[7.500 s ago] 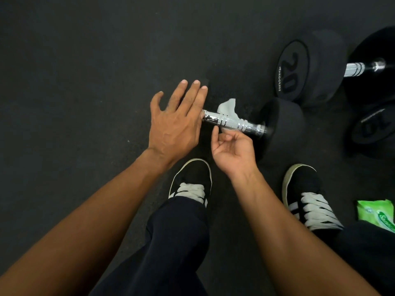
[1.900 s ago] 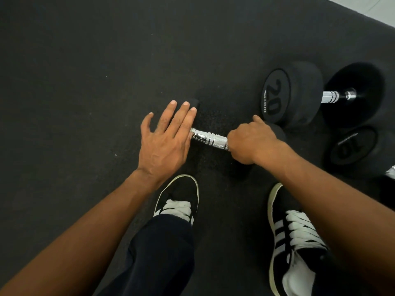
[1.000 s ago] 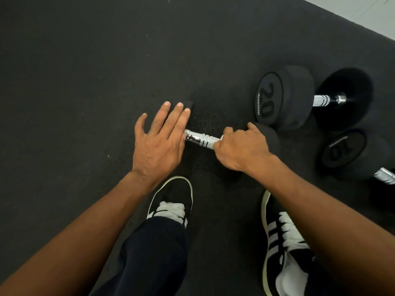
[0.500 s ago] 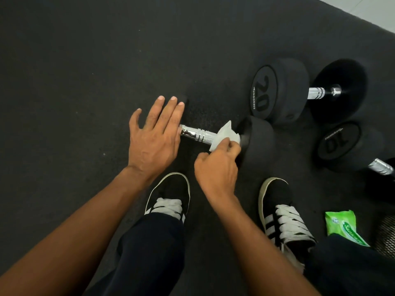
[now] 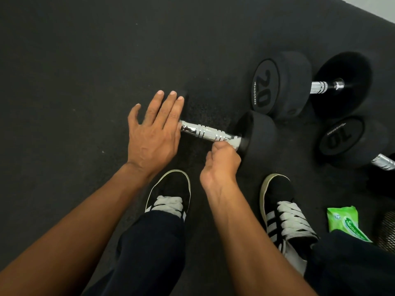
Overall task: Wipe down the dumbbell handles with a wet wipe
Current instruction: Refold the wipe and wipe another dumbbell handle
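Mid-frame, the left hand (image 5: pixel 152 135) lies spread flat over one dumbbell head while the right hand (image 5: pixel 221 162) pinches the wet wipe (image 5: pixel 235 142) against the handle (image 5: pixel 208 133), so this looks mid-wipe, with the other dumbbells' handles next

- We read "20" and "PROGRESS" on the end face of the large black dumbbell (image 5: pixel 264 88).
- We read "10" on the smaller dumbbell (image 5: pixel 339 136); its small lettering is illegible.
- The green wipes packet (image 5: pixel 344 223) shows a partly hidden word beginning "San".
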A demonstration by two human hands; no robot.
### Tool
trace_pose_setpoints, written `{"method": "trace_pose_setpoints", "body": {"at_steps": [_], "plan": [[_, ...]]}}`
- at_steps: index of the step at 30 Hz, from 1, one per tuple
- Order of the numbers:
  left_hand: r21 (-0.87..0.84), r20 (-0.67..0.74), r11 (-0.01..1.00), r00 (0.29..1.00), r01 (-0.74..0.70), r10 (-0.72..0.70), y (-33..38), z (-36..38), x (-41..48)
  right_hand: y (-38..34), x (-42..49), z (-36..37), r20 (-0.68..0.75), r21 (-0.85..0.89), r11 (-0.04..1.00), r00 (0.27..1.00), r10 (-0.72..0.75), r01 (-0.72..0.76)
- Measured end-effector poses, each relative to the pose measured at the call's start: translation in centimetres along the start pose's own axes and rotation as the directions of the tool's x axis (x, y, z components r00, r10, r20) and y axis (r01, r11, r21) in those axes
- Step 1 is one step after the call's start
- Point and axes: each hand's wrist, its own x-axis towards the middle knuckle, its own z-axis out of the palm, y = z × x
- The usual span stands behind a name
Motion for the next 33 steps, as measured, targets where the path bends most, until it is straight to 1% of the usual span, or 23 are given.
{"method": "trace_pose_setpoints", "body": {"at_steps": [4,9,14,16,18,20,24,26,29,31,33], "plan": [[0.008,-0.001,1.0,1.0,0.007,-0.007,0.0,0.1,0.0,-0.3,-0.7,-0.7,0.056,-0.037,0.999,0.998,0.013,-0.011],[0.032,0.0,0.999,1.0,0.009,-0.009,0.0,0.2,-0.4,-1.1,-1.0,-0.1,0.128,-0.06,0.995,0.988,0.088,-0.081],[0.026,-0.004,1.0,1.0,0.012,-0.012,0.1,0.3,-0.4,-0.3,-1.2,-0.3,0.149,-0.084,0.994,0.985,0.088,-0.076],[0.03,-0.007,0.999,1.0,0.015,-0.015,0.2,0.2,-0.4,-0.5,-0.8,0.0,0.165,-0.081,0.992,0.98,0.111,-0.099],[0.033,0.0,0.999,1.0,0.017,-0.017,0.2,0.1,-0.2,-0.6,-0.2,0.1,0.153,-0.074,0.989,0.979,0.136,-0.126],[0.024,0.017,1.0,1.0,0.02,-0.021,0.2,0.1,-0.1,-0.4,0.3,-0.4,0.149,-0.084,0.988,0.979,0.137,-0.126],[0.026,0.025,0.999,0.999,0.024,-0.025,0.2,0.1,-0.2,0.0,-0.1,-1.3,0.225,-0.008,0.996,0.97,0.087,-0.087],[0.026,0.015,0.999,1.0,0.022,-0.023,0.3,0.1,-0.4,-0.3,-0.2,-1.6,0.243,0.013,0.996,0.966,0.084,-0.09],[0.026,0.008,0.999,1.0,0.025,-0.025,0.2,0.1,-0.5,-0.7,-0.3,-1.4,0.232,0.001,0.993,0.966,0.114,-0.117],[0.021,0.004,1.0,1.0,0.022,-0.022,0.2,0.0,-0.5,-0.7,-0.3,-1.4,0.214,-0.014,0.993,0.97,0.116,-0.116],[0.024,-0.002,1.0,1.0,0.018,-0.018,0.2,0.0,-0.4,-0.6,-0.3,-1.4,0.227,-0.028,0.994,0.967,0.112,-0.108]]}}
